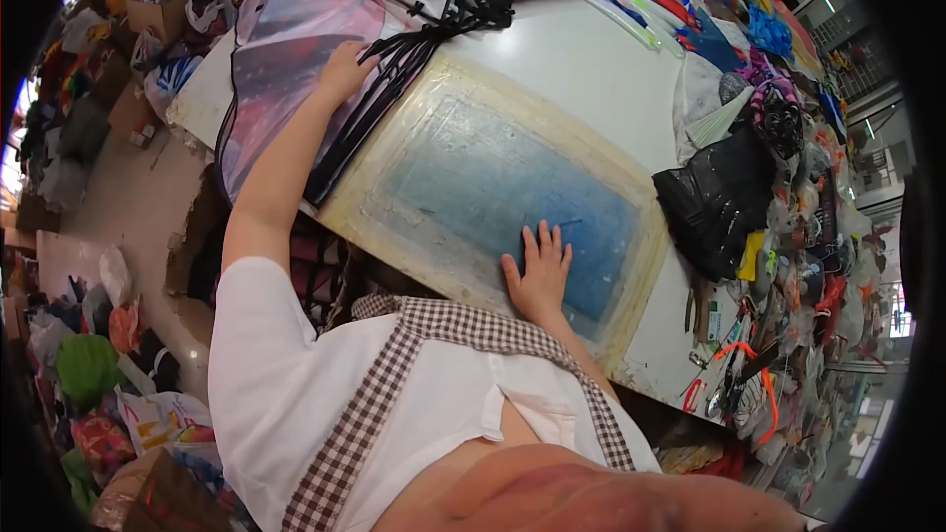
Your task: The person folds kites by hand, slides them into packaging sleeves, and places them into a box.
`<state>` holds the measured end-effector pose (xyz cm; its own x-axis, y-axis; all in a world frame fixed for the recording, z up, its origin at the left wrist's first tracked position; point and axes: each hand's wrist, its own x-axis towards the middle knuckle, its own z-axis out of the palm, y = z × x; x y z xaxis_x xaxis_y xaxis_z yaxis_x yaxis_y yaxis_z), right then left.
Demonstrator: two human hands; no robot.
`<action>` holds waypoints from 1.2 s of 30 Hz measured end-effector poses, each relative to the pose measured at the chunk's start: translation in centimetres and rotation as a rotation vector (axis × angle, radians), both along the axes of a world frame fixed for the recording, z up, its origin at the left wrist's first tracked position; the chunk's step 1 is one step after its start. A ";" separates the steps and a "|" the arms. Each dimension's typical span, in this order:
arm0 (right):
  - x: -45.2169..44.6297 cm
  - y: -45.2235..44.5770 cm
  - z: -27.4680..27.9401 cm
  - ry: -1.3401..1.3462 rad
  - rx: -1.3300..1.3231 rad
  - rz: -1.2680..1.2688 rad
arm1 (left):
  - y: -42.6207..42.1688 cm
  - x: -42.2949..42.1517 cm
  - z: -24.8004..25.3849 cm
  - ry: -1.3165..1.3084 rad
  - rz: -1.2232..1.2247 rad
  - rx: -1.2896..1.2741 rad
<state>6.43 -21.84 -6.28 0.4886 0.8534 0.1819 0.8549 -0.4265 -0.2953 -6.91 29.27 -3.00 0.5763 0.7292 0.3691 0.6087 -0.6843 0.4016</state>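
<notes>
My left hand [347, 71] reaches far out over the pink, purple and grey printed fabric [286, 64]. It rests on the cloth, fingers partly spread, with its fingertips beside a bundle of black cords or edging strips [394, 64]. The bundle runs down toward the table's near edge, and its upper end is a tangled black knot [478, 0]. My right hand [540, 271] lies flat and open on the blue, worn cutting-board-like mat [463, 167], which has yellowed tape around its border. It holds nothing.
A black quilted bag or garment [714, 202] sits on the white table [562, 49] at the right. Pens, scissors and an orange cord [769, 404] lie at the right edge. Plastic-wrapped goods pile up beyond. Bags and boxes [158, 15] crowd the floor at left.
</notes>
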 end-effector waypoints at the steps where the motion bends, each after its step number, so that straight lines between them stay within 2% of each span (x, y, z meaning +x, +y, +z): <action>1: 0.2 0.2 0.0 -0.010 0.008 -0.003 | 1.7 2.2 0.0 -0.065 -0.012 -0.056; 7: 0.4 0.2 -0.2 0.038 0.005 -0.006 | 15.2 14.3 -1.4 -0.242 -0.113 -0.145; 10: 0.4 0.7 0.1 0.060 -0.023 -0.034 | 20.0 19.3 -0.4 -0.060 0.019 0.016; 11: 0.5 0.9 0.0 0.059 -0.029 -0.043 | 21.4 20.9 -0.1 -0.069 0.009 0.028; 15: 1.7 2.6 -2.2 -0.088 -0.019 -0.081 | 25.5 25.0 -1.9 -0.150 0.094 -0.187; 18: 1.9 2.1 -4.0 -0.142 -0.036 -0.093 | 28.9 26.2 -4.1 -0.087 -0.028 -0.403; 19: 1.8 1.8 -4.3 -0.161 -0.038 -0.094 | 28.2 26.2 -3.8 -0.083 -0.024 -0.405; 20: 1.5 1.5 -4.5 -0.178 -0.035 -0.095 | 27.4 26.1 -3.2 -0.048 0.013 -0.291; 22: 0.8 0.9 -4.4 -0.219 -0.022 -0.101 | 25.1 25.8 -2.0 0.014 0.082 -0.056; 23: 1.1 0.8 -4.4 -0.240 -0.030 -0.086 | 23.4 25.5 -1.3 0.009 0.084 -0.049; 25: 1.2 0.5 -3.4 -0.273 -0.028 -0.078 | 18.3 24.9 -0.2 -0.427 -0.054 0.009; 27: 0.8 1.6 -0.2 -0.086 -0.026 -0.088 | 5.6 22.4 4.3 -0.414 -0.265 -0.372; 29: 0.7 1.5 1.5 0.064 0.045 -0.095 | -4.0 21.4 3.1 -0.365 -0.579 -0.341; 30: 1.5 1.2 1.1 0.114 0.121 -0.098 | -10.0 20.4 2.1 -0.296 -0.682 -0.467; 32: 2.5 1.1 -1.8 0.745 0.618 -0.266 | -22.4 17.4 0.7 -0.275 -0.811 -0.869; 34: 4.6 0.3 -0.1 1.366 0.852 -0.218 | -30.9 13.7 2.3 -0.183 -0.842 -1.412; 35: 4.5 -0.4 2.8 1.379 0.804 -0.152 | -32.9 12.7 2.8 -0.162 -0.852 -1.427; 36: 4.0 -1.3 5.4 1.394 0.758 -0.090 | -34.7 11.7 3.0 -0.252 -0.824 -1.515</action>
<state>10.47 -23.14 -0.85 0.6707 0.7374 -0.0804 -0.2740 0.1457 -0.9506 4.80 -5.42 0.00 0.9833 0.0549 -0.1737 0.1515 0.2829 0.9471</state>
